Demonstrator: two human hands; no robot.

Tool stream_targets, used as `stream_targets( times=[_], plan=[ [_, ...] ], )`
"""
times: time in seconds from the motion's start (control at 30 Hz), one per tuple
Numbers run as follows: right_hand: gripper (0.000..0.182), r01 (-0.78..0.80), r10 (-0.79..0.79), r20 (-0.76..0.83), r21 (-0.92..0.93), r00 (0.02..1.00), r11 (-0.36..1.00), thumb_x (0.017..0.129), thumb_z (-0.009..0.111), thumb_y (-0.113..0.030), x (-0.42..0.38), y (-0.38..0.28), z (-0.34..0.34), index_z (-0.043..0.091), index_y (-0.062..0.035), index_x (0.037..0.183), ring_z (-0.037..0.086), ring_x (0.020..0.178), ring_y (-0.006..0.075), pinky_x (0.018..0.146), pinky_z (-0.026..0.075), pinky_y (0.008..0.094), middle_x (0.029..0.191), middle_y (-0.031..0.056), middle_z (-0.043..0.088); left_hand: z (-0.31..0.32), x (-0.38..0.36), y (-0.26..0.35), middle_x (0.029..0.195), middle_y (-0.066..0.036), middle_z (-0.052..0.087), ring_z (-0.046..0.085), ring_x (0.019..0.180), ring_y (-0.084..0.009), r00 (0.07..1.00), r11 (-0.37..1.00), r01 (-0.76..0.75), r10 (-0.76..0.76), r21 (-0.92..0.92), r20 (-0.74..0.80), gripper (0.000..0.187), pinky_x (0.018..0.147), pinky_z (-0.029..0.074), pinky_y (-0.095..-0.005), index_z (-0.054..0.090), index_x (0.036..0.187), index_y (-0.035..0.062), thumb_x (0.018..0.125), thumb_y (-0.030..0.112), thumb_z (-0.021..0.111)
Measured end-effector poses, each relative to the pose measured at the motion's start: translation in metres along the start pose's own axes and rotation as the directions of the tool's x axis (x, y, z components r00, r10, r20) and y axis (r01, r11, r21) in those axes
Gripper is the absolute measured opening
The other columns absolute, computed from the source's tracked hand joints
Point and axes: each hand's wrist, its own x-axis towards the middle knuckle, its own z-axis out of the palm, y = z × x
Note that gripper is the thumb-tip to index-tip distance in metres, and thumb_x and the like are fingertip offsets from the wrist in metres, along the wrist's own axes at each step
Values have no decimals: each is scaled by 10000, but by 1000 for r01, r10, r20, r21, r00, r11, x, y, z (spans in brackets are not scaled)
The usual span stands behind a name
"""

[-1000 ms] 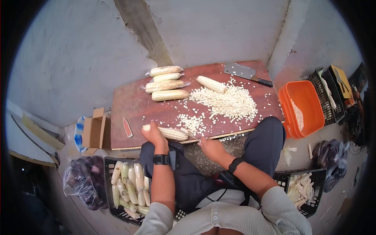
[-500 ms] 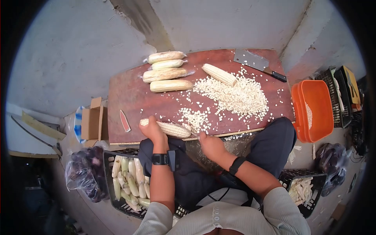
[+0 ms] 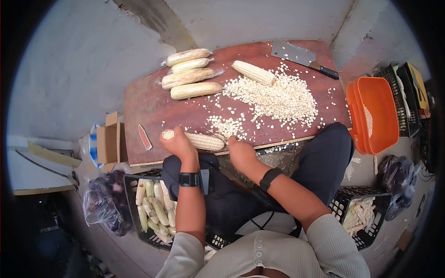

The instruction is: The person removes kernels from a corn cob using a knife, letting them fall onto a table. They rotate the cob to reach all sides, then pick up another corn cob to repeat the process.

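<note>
My left hand (image 3: 180, 142) is wrapped round an ear of white corn (image 3: 204, 142) near the table's front edge. To its right, my right hand (image 3: 242, 155) is closed on a small knife (image 3: 214, 132), whose handle the fingers mostly hide. The thin blade lies against the right end of the ear. Just beyond it is a small heap of loose kernels (image 3: 226, 125). A larger pile of kernels (image 3: 282, 99) spreads farther back, with another bare ear (image 3: 254, 72) lying at its edge.
Several wrapped ears (image 3: 191, 74) lie at the table's (image 3: 153, 106) back left. A cleaver (image 3: 296, 54) rests at the back right. An orange bin (image 3: 382, 116) stands right of the table. Crates of corn (image 3: 155, 208) and husks (image 3: 359, 215) flank my legs.
The view has shifted, so the table sits higher in the picture. The knife blade has tilted and moved slightly along the ear. Both hands keep their hold.
</note>
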Motion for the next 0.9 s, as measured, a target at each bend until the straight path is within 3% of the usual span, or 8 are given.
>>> stream_targets(
  times=[0.23, 0.33, 0.43, 0.53, 0.63, 0.73, 0.9],
  plan=[
    [238, 10, -31, 36, 485, 999, 874, 885, 505, -217, -6, 12, 12, 509, 21, 880, 596, 796, 416, 709, 455, 496, 797, 242, 606, -21, -3, -5, 858, -55, 514, 503, 720, -139, 999, 981, 34, -31, -191, 21, 253, 655, 447, -287, 454, 951, -8, 719, -16, 555],
    [253, -10, -12, 42, 504, 999, 864, 884, 510, -233, -15, 12, 7, 496, 20, 883, 587, 768, 430, 674, 442, 506, 770, 260, 594, -24, -4, -7, 863, -61, 525, 521, 726, -146, 997, 976, 69, -61, -209, 42, 238, 655, 453, -294, 446, 945, -6, 738, -5, 563],
    [252, 23, 27, -115, 416, 993, 909, 891, 502, -242, -29, 7, 0, 484, 9, 884, 592, 738, 421, 644, 454, 499, 729, 238, 594, -23, -6, -3, 872, -69, 538, 531, 742, -147, 1000, 965, 25, -27, -262, -2, 221, 658, 457, -303, 444, 929, -12, 763, 11, 588],
    [223, 73, -38, -159, 222, 987, 972, 898, 489, -225, -41, 9, -13, 476, -2, 888, 603, 706, 403, 614, 465, 493, 713, 211, 605, -24, 1, -2, 890, -83, 548, 534, 758, -147, 999, 956, 48, -47, -290, 11, 229, 668, 462, -309, 439, 920, -18, 777, 23, 613],
    [235, 94, -81, -106, 125, 991, 988, 912, 481, -249, -46, 12, -15, 470, -14, 928, 604, 699, 397, 604, 466, 487, 725, 187, 610, -23, -1, 2, 905, -93, 550, 532, 765, -150, 997, 963, 74, -70, -260, 26, 241, 679, 462, -309, 441, 923, -24, 770, 13, 624],
    [177, 95, -91, -48, 72, 995, 993, 907, 453, -182, -52, 8, -16, 473, -7, 917, 623, 684, 368, 591, 480, 474, 716, 181, 625, -25, 6, -7, 927, -102, 549, 533, 769, -160, 997, 970, 78, -70, -232, 39, 258, 687, 463, -312, 447, 945, -36, 765, 8, 627],
    [167, 34, -36, 55, 30, 998, 999, 899, 438, -162, -51, 9, -18, 477, -5, 941, 633, 705, 359, 602, 486, 473, 739, 185, 631, -21, 7, -10, 895, -88, 551, 530, 743, -152, 999, 971, 47, -51, -234, -11, 243, 654, 458, -307, 458, 952, -48, 753, -18, 594]
  ],
)
